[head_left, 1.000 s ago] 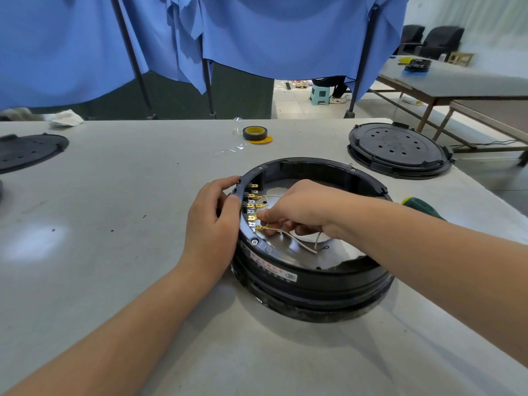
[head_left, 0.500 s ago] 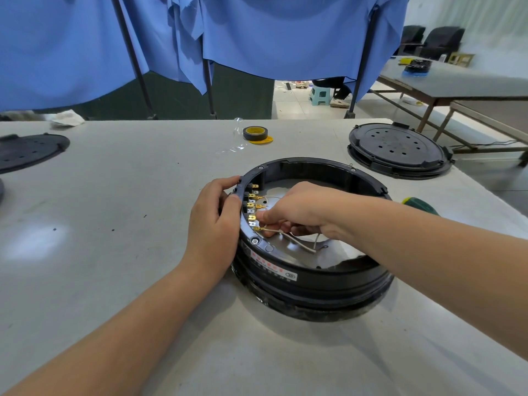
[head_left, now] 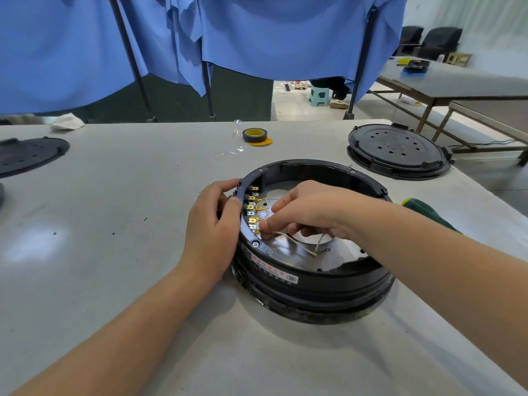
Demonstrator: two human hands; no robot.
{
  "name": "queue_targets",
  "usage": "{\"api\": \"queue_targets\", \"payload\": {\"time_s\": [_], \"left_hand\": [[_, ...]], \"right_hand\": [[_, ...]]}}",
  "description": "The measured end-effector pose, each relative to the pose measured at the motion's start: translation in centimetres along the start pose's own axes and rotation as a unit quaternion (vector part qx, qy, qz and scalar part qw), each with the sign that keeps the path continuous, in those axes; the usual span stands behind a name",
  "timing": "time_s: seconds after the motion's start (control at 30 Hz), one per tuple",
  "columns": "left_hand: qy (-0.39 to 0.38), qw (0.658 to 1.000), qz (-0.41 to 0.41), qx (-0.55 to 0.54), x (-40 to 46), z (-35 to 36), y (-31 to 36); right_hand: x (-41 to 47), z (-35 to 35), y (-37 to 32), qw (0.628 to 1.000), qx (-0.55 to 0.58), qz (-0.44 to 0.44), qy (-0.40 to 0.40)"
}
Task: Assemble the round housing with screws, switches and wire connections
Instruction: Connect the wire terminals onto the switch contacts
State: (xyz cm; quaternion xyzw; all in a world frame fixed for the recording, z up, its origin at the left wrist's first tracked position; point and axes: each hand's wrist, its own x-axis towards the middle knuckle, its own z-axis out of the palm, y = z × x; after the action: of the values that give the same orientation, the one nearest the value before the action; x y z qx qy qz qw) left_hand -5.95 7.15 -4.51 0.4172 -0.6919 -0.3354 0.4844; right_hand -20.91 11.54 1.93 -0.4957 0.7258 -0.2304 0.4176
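Note:
A black round housing (head_left: 314, 284) stands open-side up on the grey table, with a silver plate inside. Brass terminals (head_left: 254, 208) line its inner left wall. My left hand (head_left: 213, 227) grips the housing's left rim from outside, thumb on the rim's top. My right hand (head_left: 308, 211) reaches inside and pinches the end of a white wire (head_left: 297, 242) at the lowest brass terminal. The wire loops across the plate under my fingers.
A black perforated lid (head_left: 398, 151) lies at the back right, another black disc (head_left: 28, 155) at the far left. A roll of tape (head_left: 255, 135) sits behind the housing. A green tool handle (head_left: 425, 210) pokes out behind my right forearm. Blue cloth hangs beyond the table.
My right hand's fingers have shifted slightly lower along the terminal row with the wire. My left hand stays on the rim.

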Motion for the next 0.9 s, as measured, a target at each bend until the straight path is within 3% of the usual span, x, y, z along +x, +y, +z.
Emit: {"api": "queue_targets", "payload": {"time_s": [0.27, 0.9], "left_hand": [[0.003, 1.0, -0.012, -0.025, 0.0, 0.1, 0.2], [0.018, 0.999, -0.008, -0.037, -0.2, 1.0, -0.1]], "right_hand": [[0.5, 0.0, 0.2, 0.999, 0.04, 0.0, -0.017], [0.3, 0.4, 0.1, 1.0, 0.019, -0.014, -0.008]]}}
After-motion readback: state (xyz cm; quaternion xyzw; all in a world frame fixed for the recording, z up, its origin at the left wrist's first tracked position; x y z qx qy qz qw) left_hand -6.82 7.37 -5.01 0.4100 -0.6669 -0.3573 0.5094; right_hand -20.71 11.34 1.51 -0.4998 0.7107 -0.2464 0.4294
